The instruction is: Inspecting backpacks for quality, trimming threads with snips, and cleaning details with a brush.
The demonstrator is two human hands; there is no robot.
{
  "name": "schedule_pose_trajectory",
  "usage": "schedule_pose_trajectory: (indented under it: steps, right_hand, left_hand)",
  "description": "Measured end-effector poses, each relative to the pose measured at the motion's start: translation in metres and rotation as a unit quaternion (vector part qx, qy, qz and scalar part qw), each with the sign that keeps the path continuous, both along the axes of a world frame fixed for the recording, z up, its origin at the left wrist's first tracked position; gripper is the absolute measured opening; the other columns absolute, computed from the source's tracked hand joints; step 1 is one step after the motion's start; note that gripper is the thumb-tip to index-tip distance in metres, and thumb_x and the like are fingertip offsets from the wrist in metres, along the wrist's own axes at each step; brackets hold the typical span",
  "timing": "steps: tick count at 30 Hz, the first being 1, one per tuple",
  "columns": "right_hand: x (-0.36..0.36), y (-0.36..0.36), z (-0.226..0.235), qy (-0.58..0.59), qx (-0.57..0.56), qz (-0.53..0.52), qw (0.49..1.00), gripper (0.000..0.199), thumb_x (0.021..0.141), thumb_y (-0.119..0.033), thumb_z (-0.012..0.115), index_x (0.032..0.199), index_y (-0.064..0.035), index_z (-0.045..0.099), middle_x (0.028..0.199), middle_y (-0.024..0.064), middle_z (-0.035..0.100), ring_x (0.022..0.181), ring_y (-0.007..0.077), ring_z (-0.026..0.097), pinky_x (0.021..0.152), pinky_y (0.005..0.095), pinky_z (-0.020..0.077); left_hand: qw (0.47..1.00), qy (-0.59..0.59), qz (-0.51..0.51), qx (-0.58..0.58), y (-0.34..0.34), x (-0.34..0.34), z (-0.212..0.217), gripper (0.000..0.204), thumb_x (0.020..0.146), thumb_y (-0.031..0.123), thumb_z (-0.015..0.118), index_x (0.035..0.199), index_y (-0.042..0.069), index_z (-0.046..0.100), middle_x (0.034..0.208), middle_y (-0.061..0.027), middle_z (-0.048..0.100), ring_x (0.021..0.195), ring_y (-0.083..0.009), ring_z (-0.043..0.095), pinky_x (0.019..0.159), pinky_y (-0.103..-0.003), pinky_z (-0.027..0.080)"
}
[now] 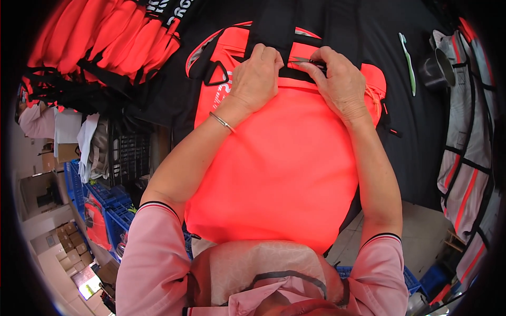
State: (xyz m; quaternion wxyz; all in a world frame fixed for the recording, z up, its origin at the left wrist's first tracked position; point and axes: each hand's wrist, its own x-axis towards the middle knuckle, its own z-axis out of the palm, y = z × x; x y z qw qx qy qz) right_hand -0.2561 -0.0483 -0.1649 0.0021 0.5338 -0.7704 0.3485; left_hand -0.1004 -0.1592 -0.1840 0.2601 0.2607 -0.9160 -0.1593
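Note:
A bright orange-red backpack (274,163) lies across the black-covered table and hangs over its near edge. My left hand (257,73) is closed at the black strap (271,31) near the top of the bag, its fingertips pinching the strap's edge. Close by on the right, my right hand (338,79) grips small thread snips (302,60), blades pointing left toward the left fingertips. Part of the snips is hidden by the fingers. A black triangular ring (215,73) sits left of my left hand. An orange zipper pull cord (375,100) hangs on the bag's right side.
Stacked orange pieces with black straps (110,39) lie at the far left. On the right are a green-and-white toothbrush (408,64), a dark metal cup (438,69) and grey panels with orange strips (464,126). Blue crates (108,203) stand below left.

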Motion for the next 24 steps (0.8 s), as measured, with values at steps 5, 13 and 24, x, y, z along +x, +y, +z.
schedule_pose_trajectory:
  steps: [5,13,24]
  right_hand:
    - [0.002,-0.002,-0.004,0.070,-0.023,0.056,0.996,0.024,0.082,-0.030,0.075,0.085,-0.0109,0.061,0.074,-0.0006,0.064,0.070,0.0185,0.062,0.057,0.0344,0.0470]
    - [0.007,-0.014,-0.009,0.108,-0.034,0.068,0.991,0.027,0.078,-0.029,0.077,0.078,-0.0089,0.059,0.072,0.0020,0.063,0.070,0.0208,0.062,0.060,0.0361,0.0493]
    - [0.011,-0.022,-0.001,0.043,0.107,0.027,0.993,0.030,0.078,-0.027,0.075,0.103,-0.0163,0.064,0.083,0.0070,0.071,0.081,0.0294,0.069,0.067,0.0410,0.0524]
  left_hand:
    - [1.000,0.022,0.003,0.002,-0.001,0.001,-0.003,0.011,0.088,0.008,0.062,0.092,0.004,0.052,0.090,-0.0127,0.053,0.070,-0.0367,0.061,0.058,-0.046,0.048]
    - [1.000,0.000,0.017,0.012,0.000,0.000,0.000,0.009,0.089,0.006,0.060,0.093,0.004,0.053,0.091,-0.0111,0.055,0.076,-0.0337,0.060,0.062,-0.043,0.049]
    - [0.967,0.139,-0.165,-0.133,0.037,0.041,0.014,0.017,0.077,0.002,0.073,0.085,0.005,0.059,0.077,-0.0047,0.059,0.065,-0.0200,0.058,0.058,-0.031,0.045]
